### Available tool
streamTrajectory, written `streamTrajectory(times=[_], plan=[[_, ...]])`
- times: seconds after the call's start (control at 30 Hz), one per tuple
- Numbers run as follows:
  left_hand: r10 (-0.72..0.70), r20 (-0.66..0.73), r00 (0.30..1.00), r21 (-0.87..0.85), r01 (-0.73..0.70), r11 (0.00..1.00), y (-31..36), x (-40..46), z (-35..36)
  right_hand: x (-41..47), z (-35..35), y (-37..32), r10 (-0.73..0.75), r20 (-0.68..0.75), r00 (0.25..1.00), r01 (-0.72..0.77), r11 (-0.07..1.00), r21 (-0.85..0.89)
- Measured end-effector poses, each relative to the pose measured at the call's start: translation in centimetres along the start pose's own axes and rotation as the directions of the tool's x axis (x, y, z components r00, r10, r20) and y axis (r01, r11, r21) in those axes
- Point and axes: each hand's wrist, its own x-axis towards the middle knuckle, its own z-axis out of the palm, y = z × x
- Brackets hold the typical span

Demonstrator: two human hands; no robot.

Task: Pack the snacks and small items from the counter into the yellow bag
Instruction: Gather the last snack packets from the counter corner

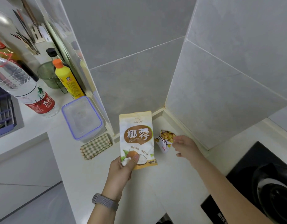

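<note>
The left hand (121,167) grips the lower corner of the coconut pouch (137,138), thumb across its front, holding it upright above the counter (94,175). The pouch reads "椰蓉" and "DESICCATED COCONUT". The right hand (186,147) pinches the snack packet (165,140) near the counter's back corner. At the counter's left edge lies a water bottle (26,88) labelled "NONGFU".
</note>
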Motion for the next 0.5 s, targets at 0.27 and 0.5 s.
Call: streamTrajectory(times=[0.27, 0.5], plan=[[-0.028, -0.013, 1.000, -0.046, 0.027, 0.999, 0.1, -0.1, -0.2, 5.3, 1.3, 0.2, -0.378, 0.385, 0.842, 0.485, 0.214, -0.848], [-0.026, 0.000, 1.000, -0.003, 0.026, 1.000, 0.0, -0.3, -0.3, 7.4, 2.3, -0.5, -0.279, 0.504, 0.817, 0.488, -0.129, -0.863]])
